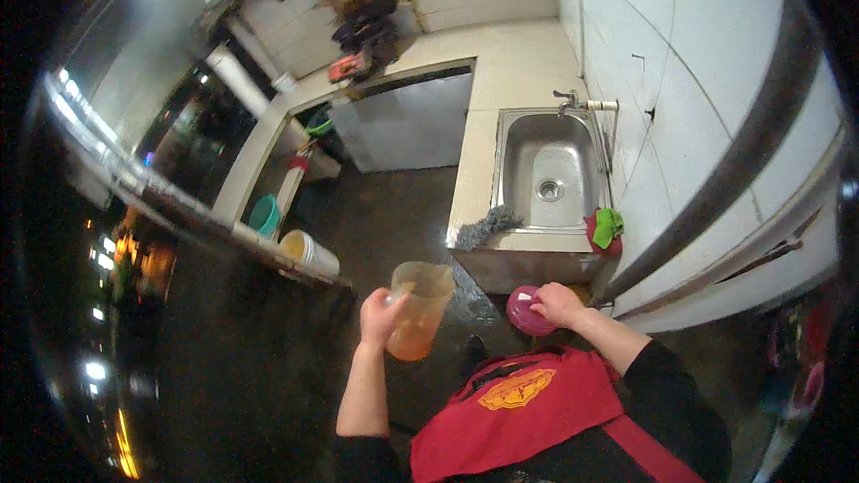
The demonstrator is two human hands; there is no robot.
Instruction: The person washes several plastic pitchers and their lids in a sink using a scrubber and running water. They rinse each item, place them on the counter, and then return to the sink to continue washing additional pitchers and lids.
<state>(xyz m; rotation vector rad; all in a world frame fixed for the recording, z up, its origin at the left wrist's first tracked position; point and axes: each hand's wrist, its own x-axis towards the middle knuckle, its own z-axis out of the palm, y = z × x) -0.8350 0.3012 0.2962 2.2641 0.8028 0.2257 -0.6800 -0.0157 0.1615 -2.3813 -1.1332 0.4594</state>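
My left hand (381, 319) grips the handle of a translucent plastic pitcher (421, 312). Its lower part looks orange; whether that is liquid I cannot tell. In my right hand (558, 305) is a round pink plastic lid (527, 314), pinched at the top beside a small white mark. Both hands are held apart in front of my red apron (517, 409), which bears a yellow emblem. Beyond them, a stainless steel sink (557, 168) is set in a pale tiled counter (480, 134), with a tap (569, 102) at its far end.
A grey cloth (488, 227) lies on the counter's near corner, and green and red cloths (607, 228) hang at the sink's right. White buckets (315, 255) and a teal basin (264, 215) stand left. A dark pipe (731, 161) crosses the right wall; the floor (470, 295) looks wet.
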